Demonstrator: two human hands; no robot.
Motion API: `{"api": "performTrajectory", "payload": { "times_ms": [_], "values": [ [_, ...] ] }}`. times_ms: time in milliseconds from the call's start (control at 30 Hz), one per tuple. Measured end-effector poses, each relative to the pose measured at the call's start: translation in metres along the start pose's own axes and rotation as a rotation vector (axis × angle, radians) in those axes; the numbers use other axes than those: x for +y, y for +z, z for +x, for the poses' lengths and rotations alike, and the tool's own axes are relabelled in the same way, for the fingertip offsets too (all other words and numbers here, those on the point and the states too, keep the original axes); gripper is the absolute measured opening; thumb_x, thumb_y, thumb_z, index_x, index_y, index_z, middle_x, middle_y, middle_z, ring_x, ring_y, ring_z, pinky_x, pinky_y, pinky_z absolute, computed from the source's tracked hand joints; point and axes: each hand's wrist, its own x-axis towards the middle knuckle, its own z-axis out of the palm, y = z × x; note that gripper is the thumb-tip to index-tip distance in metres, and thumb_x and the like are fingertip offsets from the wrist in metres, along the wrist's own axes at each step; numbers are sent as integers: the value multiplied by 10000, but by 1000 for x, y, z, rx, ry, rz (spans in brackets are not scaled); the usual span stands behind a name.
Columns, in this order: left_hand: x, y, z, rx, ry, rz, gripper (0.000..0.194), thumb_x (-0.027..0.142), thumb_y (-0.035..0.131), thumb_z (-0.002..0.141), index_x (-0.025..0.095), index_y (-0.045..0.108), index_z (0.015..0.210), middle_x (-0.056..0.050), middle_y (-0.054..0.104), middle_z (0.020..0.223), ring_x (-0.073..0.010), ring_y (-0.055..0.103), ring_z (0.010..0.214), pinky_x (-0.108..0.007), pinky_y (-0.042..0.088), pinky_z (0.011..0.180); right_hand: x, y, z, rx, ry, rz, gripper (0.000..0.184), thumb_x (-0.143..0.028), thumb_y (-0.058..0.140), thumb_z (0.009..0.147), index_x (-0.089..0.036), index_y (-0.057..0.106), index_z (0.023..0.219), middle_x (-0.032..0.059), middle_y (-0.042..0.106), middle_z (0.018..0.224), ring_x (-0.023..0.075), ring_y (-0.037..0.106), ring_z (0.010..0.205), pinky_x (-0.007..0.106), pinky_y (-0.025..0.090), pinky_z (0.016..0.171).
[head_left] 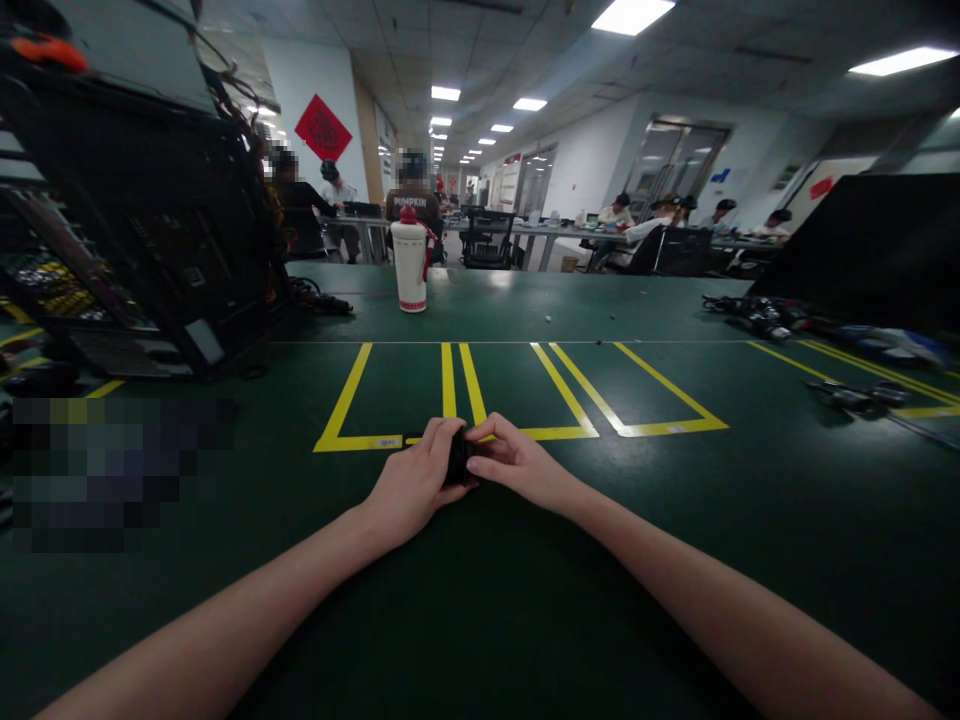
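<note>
A small black object (457,462) is between my two hands, just in front of the yellow tape marks; its kind cannot be made out. My left hand (418,474) is wrapped round it from the left, thumb below and fingers over the top. From the other side, my right hand (517,462) has its fingers bent toward the object, with thumb and fingertips at its right face. Whether the right fingers grip it or only touch it is hard to see. Both forearms rest low over the dark green table (480,620).
Yellow tape outlines (525,434) mark the table ahead. A white tumbler (411,265) with a red lid stands behind them. An open computer case (142,220) is at left. Cables (757,315) and a black panel (870,250) lie right. Several people sit at far desks.
</note>
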Motion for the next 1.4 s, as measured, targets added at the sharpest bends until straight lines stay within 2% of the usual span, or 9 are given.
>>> {"api": "performTrajectory", "payload": {
  "times_ms": [100, 200, 500, 667, 767, 900, 1100, 1267, 1400],
  "values": [
    [-1, 1, 0, 3, 7, -4, 529, 308, 539, 751, 226, 217, 1163, -63, 404, 1147, -196, 561, 846, -325, 495, 650, 1, 1, 3, 66, -24, -57, 155, -227, 542, 762, -196, 465, 893, 11, 519, 931, 143, 535, 927, 341, 445, 817],
    [-2, 2, 0, 3, -8, 9, 534, 310, 546, 744, 229, 220, 1158, -60, 404, 1144, -198, 562, 846, -325, 498, 646, 3, 0, 4, 91, 18, -61, 240, -227, 562, 746, -200, 450, 956, 21, 510, 984, 152, 530, 949, 353, 433, 840],
    [-2, 1, 0, -9, -16, 2, 547, 272, 555, 732, 234, 213, 1157, -54, 397, 1148, -192, 566, 831, -325, 500, 649, 0, -3, 0, -39, 48, 23, 330, -182, 610, 706, -211, 403, 962, 13, 529, 952, 153, 540, 963, 358, 434, 851],
    [-2, 1, 0, -5, -9, -9, 532, 301, 548, 746, 236, 225, 1163, -54, 394, 1154, -193, 559, 847, -322, 500, 654, 3, -1, 3, 26, 15, -19, 205, -227, 558, 753, -205, 432, 914, 14, 526, 943, 156, 552, 919, 343, 464, 788],
    [-2, 1, 1, -7, -12, -6, 544, 310, 554, 746, 231, 223, 1170, -54, 398, 1151, -185, 559, 835, -315, 500, 655, 4, -1, 4, 51, 32, -29, 239, -228, 558, 753, -209, 428, 952, 18, 518, 967, 158, 543, 935, 346, 460, 803],
    [-1, 0, 1, -16, -16, -2, 543, 308, 554, 747, 225, 221, 1168, -60, 398, 1154, -189, 558, 850, -317, 501, 662, 1, -3, 3, 26, 94, -25, 277, -231, 556, 753, -205, 422, 994, 34, 509, 1011, 164, 529, 968, 375, 445, 840],
    [-2, 2, 1, -12, -14, 17, 567, 265, 570, 728, 226, 209, 1164, -59, 396, 1152, -189, 564, 834, -322, 499, 654, -1, -3, 0, -44, 31, 3, 332, -176, 601, 713, -210, 402, 976, 15, 512, 969, 146, 525, 971, 369, 429, 864],
    [-2, 2, 1, 0, -10, 27, 533, 295, 550, 744, 222, 218, 1155, -68, 395, 1155, -203, 563, 836, -336, 498, 645, 4, 1, 3, 47, -15, -44, 176, -227, 548, 758, -204, 439, 894, 9, 513, 941, 143, 539, 922, 347, 452, 813],
    [0, -1, 1, -16, -8, 4, 532, 299, 547, 750, 224, 218, 1162, -62, 404, 1140, -189, 562, 828, -321, 498, 647, 2, 1, 3, 62, 37, -65, 251, -220, 549, 756, -213, 424, 974, 22, 496, 1004, 158, 523, 965, 360, 447, 828]
  ]
}}
